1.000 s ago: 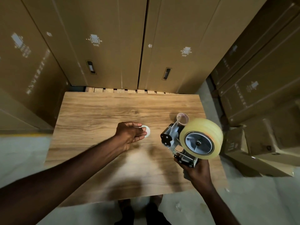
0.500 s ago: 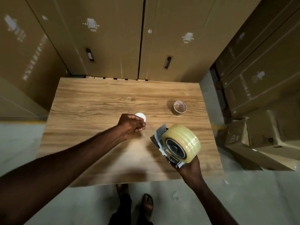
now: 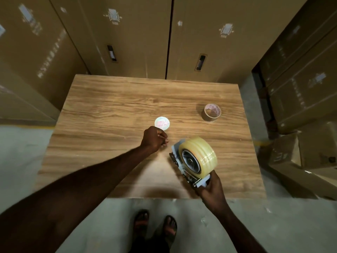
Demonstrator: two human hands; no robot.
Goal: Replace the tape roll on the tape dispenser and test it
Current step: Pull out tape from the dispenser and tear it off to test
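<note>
While the right hand (image 3: 211, 190) grips the metal dispenser (image 3: 191, 177) bearing glossy round tape (image 3: 202, 156), the left hand (image 3: 155, 139) is fisted.

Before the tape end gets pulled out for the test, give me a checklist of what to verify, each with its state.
1. New tape roll seated on the dispenser hub: ok, it sits around the hub.
2. Dispenser held firmly: ok, the right hand grips its handle above the table.
3. Left hand has hold of the tape end: cannot tell, the fingers are pinched shut but no strip shows.
4. Tape threaded past roller and blade: cannot tell, that side is turned away.
5. Old empty core out of the way: ok, it stands far right on the table.
6. Round white label disc clear of the pull path: not ok, it lies just beyond the left hand.
</note>
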